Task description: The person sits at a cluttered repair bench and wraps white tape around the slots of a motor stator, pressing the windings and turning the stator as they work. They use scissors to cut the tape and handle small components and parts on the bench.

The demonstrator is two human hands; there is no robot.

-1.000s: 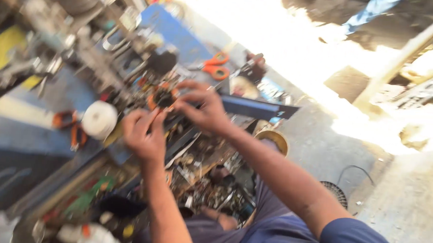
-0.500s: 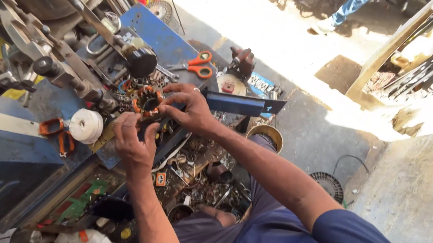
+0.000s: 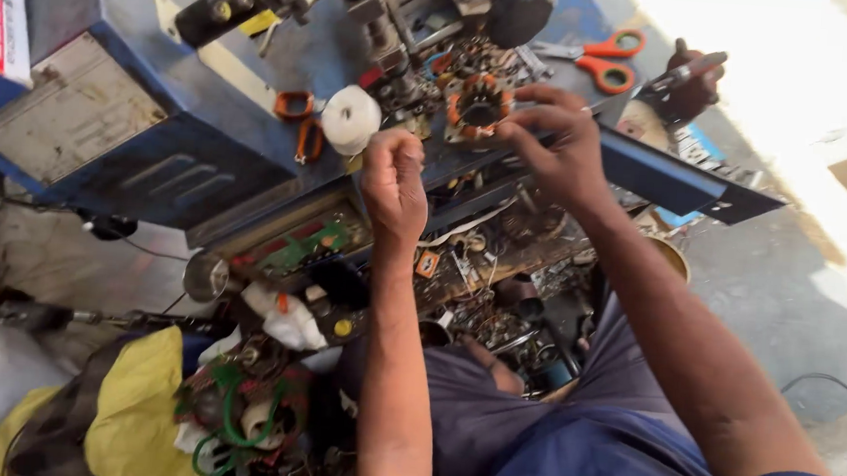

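A round motor stator (image 3: pixel 478 105) with orange copper windings lies on the blue metal workbench (image 3: pixel 204 146). My right hand (image 3: pixel 554 146) rests its fingertips on the stator's right edge and grips it. My left hand (image 3: pixel 394 179) is closed into a fist just below and left of the stator, fingers pinched together; whether a thin wire runs through them is too small to tell. A white roll of thread or tape (image 3: pixel 351 120) sits just left of my left hand.
Orange-handled scissors (image 3: pixel 603 61) lie at the bench's far right, orange pliers (image 3: pixel 299 123) beside the white roll. A winding machine (image 3: pixel 359 4) stands at the back. An open drawer (image 3: pixel 461 260) of small parts sits under the bench. A yellow cloth (image 3: pixel 139 397) and wires lie lower left.
The view has swung and closed in on the bench. Both hands stay at the stator, my left hand pulled slightly down from it into a fist.
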